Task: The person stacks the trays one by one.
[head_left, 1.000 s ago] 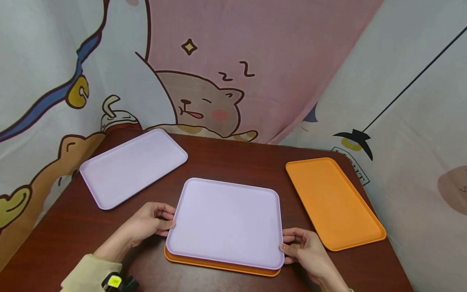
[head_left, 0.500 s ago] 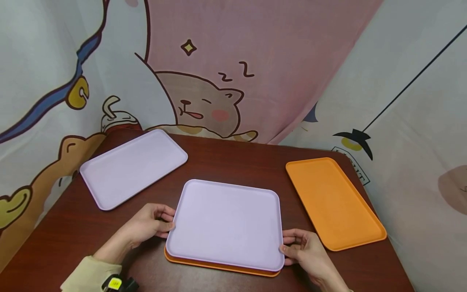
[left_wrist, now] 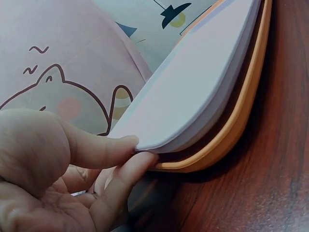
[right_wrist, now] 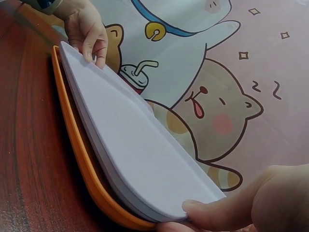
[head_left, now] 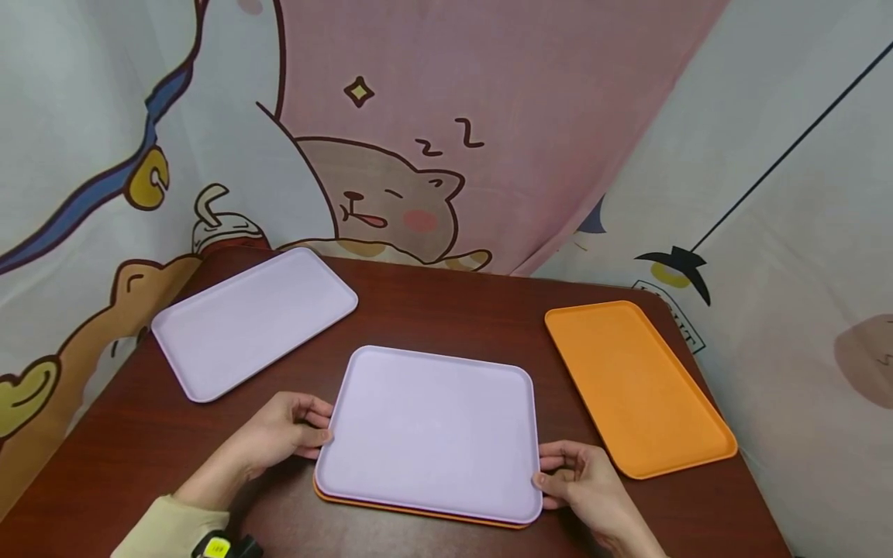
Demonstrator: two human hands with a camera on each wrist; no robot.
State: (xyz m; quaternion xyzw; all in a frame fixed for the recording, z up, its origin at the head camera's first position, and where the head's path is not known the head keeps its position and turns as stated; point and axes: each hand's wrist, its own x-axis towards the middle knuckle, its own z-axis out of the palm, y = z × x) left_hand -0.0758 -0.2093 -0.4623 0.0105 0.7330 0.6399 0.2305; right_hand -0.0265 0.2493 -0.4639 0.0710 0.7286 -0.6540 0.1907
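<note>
A lavender tray [head_left: 429, 434] lies level in front of me, close over an orange tray [head_left: 418, 510] whose front rim shows beneath it. In the left wrist view a narrow dark gap separates the two rims. My left hand [head_left: 289, 430] pinches the lavender tray's left edge, thumb [left_wrist: 113, 150] on top of the rim and a finger below. On the opposite edge, my right hand [head_left: 582, 480] pinches the rim the same way, its thumb [right_wrist: 207, 212] on the upper side. Most of the orange tray is hidden under the lavender one.
A second lavender tray [head_left: 254, 325] lies angled at the back left of the dark wooden table [head_left: 446, 302]. Another orange tray [head_left: 638, 387] rests on the right side, near the right hand. A cartoon-printed cloth [head_left: 502, 139] hangs behind the table.
Both hands have brought the lavender tray slightly down and toward me. Less of the orange tray's front shows beneath it now. The two outer trays stay in place.
</note>
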